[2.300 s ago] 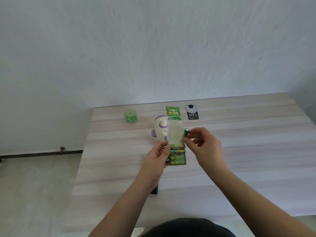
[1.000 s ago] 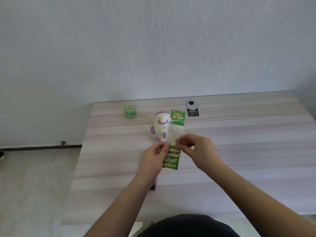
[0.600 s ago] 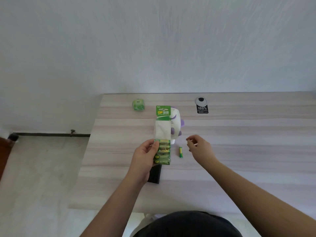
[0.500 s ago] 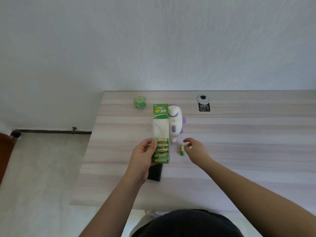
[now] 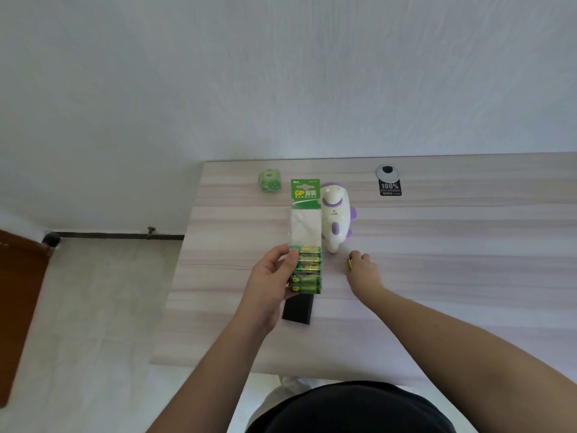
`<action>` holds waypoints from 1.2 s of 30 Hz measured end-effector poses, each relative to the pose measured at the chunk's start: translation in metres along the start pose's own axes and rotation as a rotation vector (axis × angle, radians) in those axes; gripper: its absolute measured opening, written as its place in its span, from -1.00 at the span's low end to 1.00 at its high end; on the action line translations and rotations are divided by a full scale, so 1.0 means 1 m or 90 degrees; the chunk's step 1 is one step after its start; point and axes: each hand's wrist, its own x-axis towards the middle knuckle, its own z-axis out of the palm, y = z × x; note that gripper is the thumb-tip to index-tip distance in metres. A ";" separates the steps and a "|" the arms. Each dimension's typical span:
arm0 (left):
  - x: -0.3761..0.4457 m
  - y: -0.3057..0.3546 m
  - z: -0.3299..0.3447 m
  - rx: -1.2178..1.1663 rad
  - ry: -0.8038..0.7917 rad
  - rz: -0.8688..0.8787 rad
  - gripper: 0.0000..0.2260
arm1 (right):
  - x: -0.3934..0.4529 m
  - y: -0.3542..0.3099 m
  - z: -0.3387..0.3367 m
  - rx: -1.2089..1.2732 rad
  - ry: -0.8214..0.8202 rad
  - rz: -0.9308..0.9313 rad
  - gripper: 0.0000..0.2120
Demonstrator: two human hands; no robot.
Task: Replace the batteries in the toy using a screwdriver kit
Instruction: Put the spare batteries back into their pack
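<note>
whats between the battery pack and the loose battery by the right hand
Only bare table, in the head view; battery pack in the left hand, loose battery under the right hand.

2 hands: the left hand [image 5: 271, 282] and the right hand [image 5: 363, 270]. 1 battery pack [image 5: 306, 235], with about 5 batteries showing in it; the exact count is unclear. 1 loose battery [image 5: 349, 264]. 1 toy [image 5: 335, 220]. 1 green cube [image 5: 269, 181]. 1 black case [image 5: 298, 309]. 1 black label [image 5: 390, 187]. 1 grommet [image 5: 387, 172]. 1 table [image 5: 452, 245].
</note>
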 end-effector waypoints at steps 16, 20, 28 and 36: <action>-0.017 0.016 0.005 0.026 -0.095 0.018 -0.85 | -0.151 -0.040 -0.148 0.579 0.184 -0.172 -0.79; -0.020 0.024 0.019 0.009 -0.149 0.010 -0.81 | -0.175 -0.046 -0.180 0.622 0.278 -0.216 -0.79; -0.027 0.032 0.032 -0.013 -0.190 -0.004 -0.75 | -0.194 -0.059 -0.200 0.517 0.350 -0.221 -0.85; -0.034 0.046 0.038 -0.028 -0.204 0.037 -0.76 | -0.198 -0.077 -0.208 0.397 0.443 -0.202 -0.86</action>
